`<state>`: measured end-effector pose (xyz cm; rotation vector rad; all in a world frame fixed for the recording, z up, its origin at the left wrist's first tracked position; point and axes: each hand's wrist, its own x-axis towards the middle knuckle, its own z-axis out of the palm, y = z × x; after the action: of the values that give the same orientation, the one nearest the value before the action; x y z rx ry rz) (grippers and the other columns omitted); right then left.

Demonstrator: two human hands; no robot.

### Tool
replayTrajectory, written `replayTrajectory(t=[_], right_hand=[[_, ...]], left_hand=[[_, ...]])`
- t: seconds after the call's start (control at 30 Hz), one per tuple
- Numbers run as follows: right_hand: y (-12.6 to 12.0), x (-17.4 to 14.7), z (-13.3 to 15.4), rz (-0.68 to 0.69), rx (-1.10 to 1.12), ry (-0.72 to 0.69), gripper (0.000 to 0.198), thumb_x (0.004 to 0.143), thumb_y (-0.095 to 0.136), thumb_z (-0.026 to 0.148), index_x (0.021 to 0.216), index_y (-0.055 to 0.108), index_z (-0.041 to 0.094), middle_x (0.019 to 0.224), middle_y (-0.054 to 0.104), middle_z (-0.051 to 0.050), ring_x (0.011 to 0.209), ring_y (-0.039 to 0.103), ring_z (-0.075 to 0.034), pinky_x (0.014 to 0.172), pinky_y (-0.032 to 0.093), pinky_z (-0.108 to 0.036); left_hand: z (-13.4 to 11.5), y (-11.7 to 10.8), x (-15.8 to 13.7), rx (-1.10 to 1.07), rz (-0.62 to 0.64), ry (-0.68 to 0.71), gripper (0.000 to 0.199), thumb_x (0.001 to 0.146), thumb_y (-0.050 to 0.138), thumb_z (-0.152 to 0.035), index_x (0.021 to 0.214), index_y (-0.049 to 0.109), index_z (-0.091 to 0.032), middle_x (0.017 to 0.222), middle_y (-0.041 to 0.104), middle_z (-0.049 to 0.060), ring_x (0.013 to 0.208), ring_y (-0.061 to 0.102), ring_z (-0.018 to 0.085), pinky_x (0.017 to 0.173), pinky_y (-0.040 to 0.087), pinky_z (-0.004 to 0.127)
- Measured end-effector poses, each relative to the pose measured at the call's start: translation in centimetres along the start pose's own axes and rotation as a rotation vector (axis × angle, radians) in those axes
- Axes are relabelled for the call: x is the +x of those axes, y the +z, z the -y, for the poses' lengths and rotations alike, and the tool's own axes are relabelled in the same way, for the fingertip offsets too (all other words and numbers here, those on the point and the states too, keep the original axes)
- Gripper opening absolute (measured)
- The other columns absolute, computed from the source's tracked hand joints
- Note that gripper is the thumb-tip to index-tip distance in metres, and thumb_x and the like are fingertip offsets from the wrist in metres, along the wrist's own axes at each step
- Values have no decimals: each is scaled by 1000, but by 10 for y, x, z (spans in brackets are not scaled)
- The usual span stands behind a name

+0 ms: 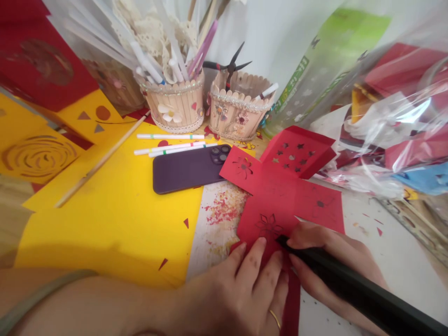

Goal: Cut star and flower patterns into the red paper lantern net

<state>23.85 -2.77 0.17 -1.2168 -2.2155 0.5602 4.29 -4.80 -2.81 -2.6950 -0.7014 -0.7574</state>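
A red card cut in a cross shape (280, 186) lies before me, with flaps partly raised. Star-shaped holes pierce its back flap, and a flower is cut through the left one. My left hand (250, 284) presses flat on the near part, fingers spread, a ring on one finger. Gripped in my right hand (336, 252) is a thick black craft knife (336, 275). Its tip meets the card beside a flower outline (269, 226) near my left fingertips; the blade itself is hard to make out.
Left of the card are yellow sheets (115, 224), a purple phone (185, 170), slim white pens (171, 136) and a wooden stick (105, 158). Behind stand two stick-sided holders (175, 107), one holding pliers (231, 65). A clear plastic bag (395, 126) of scraps sits right.
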Motion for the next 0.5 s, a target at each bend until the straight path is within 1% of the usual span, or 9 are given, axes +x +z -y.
replayTrajectory(t=[0.13, 0.27, 0.4, 0.5], right_hand=[[1, 0, 0, 8, -13, -17, 17, 80, 51, 12, 86, 49, 27, 69, 61, 5, 53, 60, -10, 48, 49, -20], [1, 2, 1, -12, -61, -19, 17, 80, 51, 11, 84, 48, 28, 67, 60, 6, 49, 59, -9, 48, 49, -20], [-2, 3, -1, 2, -108, -39, 21, 76, 52, 9, 84, 49, 28, 68, 64, 5, 52, 64, -12, 48, 51, -20], [-5, 1, -2, -4, -99, -4, 18, 77, 53, 12, 85, 49, 28, 67, 66, 5, 51, 64, -12, 46, 51, -19]], left_hand=[[1, -1, -1, -9, 25, 12, 33, 92, 39, -12, 113, 65, -10, 114, 66, 11, 102, 65, 26, 78, 57, 32], [1, -3, -1, 10, 43, 36, 33, 92, 40, -12, 114, 64, -12, 113, 67, 8, 103, 64, 25, 78, 58, 31], [1, -2, -1, 8, 23, 37, 33, 91, 40, -11, 111, 66, -12, 110, 68, 7, 100, 66, 26, 75, 58, 30], [1, -2, -1, -11, 27, 16, 32, 92, 41, -13, 111, 66, -13, 111, 68, 7, 102, 65, 26, 77, 58, 31]])
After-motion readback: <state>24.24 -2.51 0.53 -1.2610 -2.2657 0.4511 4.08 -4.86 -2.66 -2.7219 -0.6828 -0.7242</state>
